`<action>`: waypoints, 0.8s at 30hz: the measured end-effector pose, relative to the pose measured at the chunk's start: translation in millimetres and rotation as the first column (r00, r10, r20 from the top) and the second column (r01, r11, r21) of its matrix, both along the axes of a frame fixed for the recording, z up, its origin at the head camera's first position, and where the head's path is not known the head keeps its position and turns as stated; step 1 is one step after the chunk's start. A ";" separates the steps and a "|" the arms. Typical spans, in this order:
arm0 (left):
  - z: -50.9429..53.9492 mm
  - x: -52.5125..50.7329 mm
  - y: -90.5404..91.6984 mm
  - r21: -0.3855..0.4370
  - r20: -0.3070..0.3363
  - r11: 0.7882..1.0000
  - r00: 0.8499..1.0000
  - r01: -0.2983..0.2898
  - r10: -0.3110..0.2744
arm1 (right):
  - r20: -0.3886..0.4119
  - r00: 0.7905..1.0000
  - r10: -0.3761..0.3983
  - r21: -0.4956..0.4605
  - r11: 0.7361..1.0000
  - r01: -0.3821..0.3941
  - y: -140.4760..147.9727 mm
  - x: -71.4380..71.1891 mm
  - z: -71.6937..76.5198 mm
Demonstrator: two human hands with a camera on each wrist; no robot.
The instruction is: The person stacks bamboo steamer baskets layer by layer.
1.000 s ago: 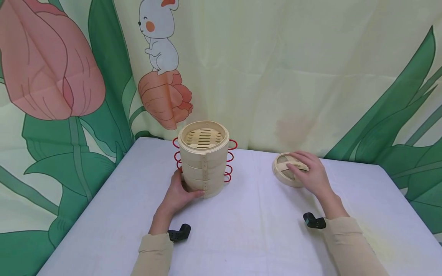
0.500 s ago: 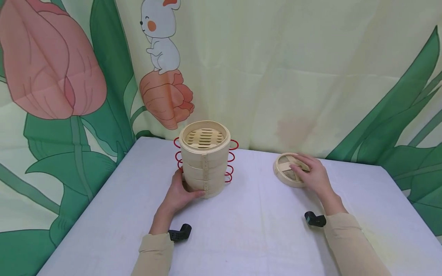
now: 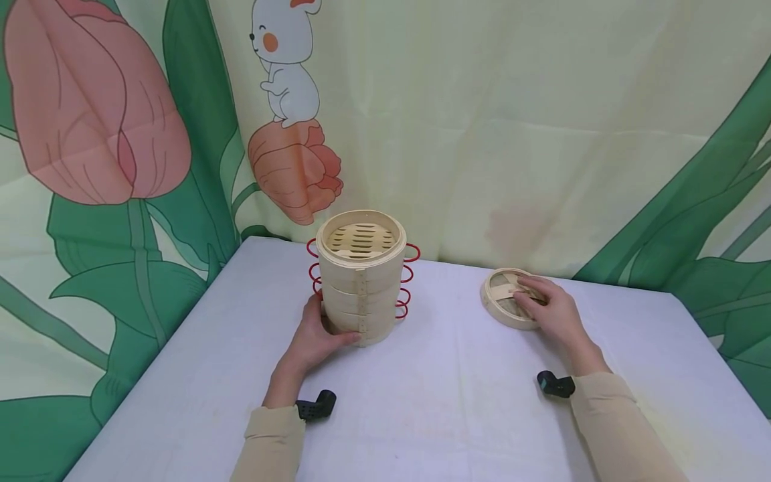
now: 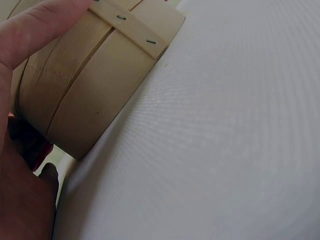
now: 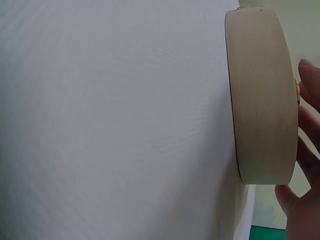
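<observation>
In the head view, a tall bamboo steamer point(image 3: 361, 294) of stacked tiers stands upright on the white table, its top tier uncovered with the slatted base showing. My left hand point(image 3: 310, 341) holds it low on its left side, thumb across the front and fingers going behind. The left wrist view shows that thumb point(image 4: 37, 30) against the bamboo wall. A bamboo lid point(image 3: 496, 311) lies flat at the right. Over its right part is my right hand point(image 3: 557, 314), thumb and fingers loosely either side of the lid's handle point(image 5: 298, 92) in the right wrist view.
Red loops point(image 3: 407, 273) stick out from both sides of the steamer. A white cloth point(image 3: 434, 402) covers the table. Behind its back edge hangs a printed curtain point(image 3: 458, 134). Small black cameras point(image 3: 316, 406) sit at both wrists.
My right hand has slid slightly right across the lid, its fingertips drawing back from the lid's middle. The left hand stays on the steamer. The whole head view has shifted a little.
</observation>
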State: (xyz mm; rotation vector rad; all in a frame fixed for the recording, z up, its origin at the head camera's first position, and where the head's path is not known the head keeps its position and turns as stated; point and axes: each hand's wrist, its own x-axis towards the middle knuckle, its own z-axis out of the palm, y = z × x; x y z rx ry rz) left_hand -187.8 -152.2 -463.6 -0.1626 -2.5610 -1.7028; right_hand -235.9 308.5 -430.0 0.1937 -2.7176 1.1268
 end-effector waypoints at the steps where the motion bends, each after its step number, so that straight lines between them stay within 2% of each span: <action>1: 0.1 -0.2 -0.1 0.001 -0.002 1.000 1.000 -0.002 0.002 | 0.006 1.000 0.000 -0.005 1.000 0.000 0.6 -0.6 -1.0; 10: 1.0 0.5 0.6 -0.018 0.002 1.000 1.000 -0.012 0.012 | 0.046 0.999 -0.008 -0.010 1.000 0.008 4.4 -4.5 -6.1; 24: 1.6 2.2 0.6 0.002 0.013 1.000 1.000 -0.004 0.004 | 0.028 0.999 -0.039 -0.026 0.999 0.040 3.6 -8.1 -8.6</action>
